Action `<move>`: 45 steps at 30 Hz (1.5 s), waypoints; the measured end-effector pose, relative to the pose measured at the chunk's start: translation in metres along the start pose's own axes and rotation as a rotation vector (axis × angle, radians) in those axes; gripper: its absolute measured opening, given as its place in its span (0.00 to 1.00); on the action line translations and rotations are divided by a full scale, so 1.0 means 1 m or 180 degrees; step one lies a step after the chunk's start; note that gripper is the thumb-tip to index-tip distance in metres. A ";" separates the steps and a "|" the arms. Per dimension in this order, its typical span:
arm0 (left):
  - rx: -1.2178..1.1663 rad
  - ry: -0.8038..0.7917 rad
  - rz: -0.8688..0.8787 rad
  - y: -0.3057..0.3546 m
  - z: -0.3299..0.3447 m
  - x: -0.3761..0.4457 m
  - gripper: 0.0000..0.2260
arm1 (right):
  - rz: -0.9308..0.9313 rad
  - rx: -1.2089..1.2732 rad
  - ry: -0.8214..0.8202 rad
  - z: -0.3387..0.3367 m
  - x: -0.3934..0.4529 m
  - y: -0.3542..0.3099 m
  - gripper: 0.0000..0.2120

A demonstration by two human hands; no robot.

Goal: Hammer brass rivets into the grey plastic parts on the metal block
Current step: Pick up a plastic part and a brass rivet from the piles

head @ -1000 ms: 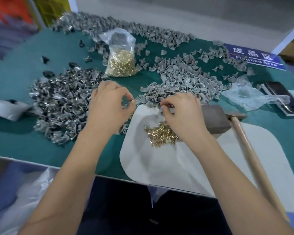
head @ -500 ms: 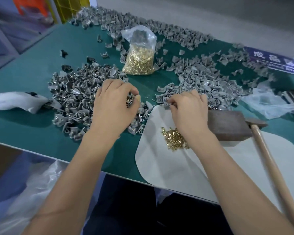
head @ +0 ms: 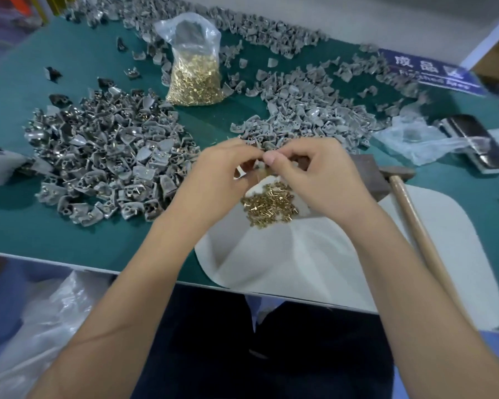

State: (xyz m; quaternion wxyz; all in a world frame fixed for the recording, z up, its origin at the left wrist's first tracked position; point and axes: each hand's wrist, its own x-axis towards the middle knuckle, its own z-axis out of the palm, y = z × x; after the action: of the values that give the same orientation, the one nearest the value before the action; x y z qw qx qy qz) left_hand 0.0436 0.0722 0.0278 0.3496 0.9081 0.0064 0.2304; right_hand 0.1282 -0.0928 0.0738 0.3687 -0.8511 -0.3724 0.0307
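Toward the left edge of the green worktop (head: 69, 234) lies a heap of riveted grey parts (head: 107, 162), with a clear bag of brass rivets (head: 195, 79) behind it. At the middle the left hand (head: 216, 180) and right hand (head: 320, 180) meet fingertip to fingertip, curled fingers pinching a small grey plastic part (head: 267, 148) above the loose brass rivets (head: 271, 204) on the white mat (head: 314, 263). Behind them spreads a pile of unriveted grey parts (head: 308, 110); the metal block (head: 369, 177) sits just right of the right hand, the hammer (head: 415, 223) beside it toward the right edge.
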 end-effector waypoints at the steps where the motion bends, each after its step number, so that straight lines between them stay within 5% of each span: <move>1: 0.0009 0.0017 -0.0019 0.000 0.003 0.000 0.08 | 0.0015 -0.0127 0.0040 -0.004 -0.002 0.004 0.09; 5: -0.0105 0.0185 -0.0193 -0.003 0.013 -0.003 0.10 | -0.0075 -0.1196 -0.0232 -0.010 -0.016 0.017 0.07; 11: -0.0281 0.0492 -0.0324 -0.008 0.020 -0.009 0.11 | -0.0315 -0.1497 -0.0297 -0.008 -0.042 0.023 0.07; 20: -0.0292 0.0656 -0.0032 0.002 0.017 -0.015 0.12 | -0.0306 -0.1699 0.0454 0.012 -0.075 0.042 0.05; 26: -0.0421 0.0292 -0.0088 0.019 0.011 -0.032 0.07 | -0.0167 -0.1686 0.0581 0.020 -0.068 0.046 0.05; 32: -0.1249 -0.1223 -0.0577 0.036 0.012 -0.065 0.06 | -0.0314 -0.1413 0.0861 0.025 -0.070 0.053 0.06; 45: -0.0784 -0.0809 -0.0476 0.027 0.027 -0.031 0.07 | -0.0578 -0.0592 0.1694 0.019 -0.075 0.057 0.05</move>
State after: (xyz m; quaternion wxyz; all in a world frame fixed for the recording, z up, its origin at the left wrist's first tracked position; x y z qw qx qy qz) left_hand 0.0235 0.0298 0.0148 0.4723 0.8772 0.0014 0.0862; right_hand 0.1027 -0.1556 0.0063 0.3751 -0.8226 -0.3385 -0.2609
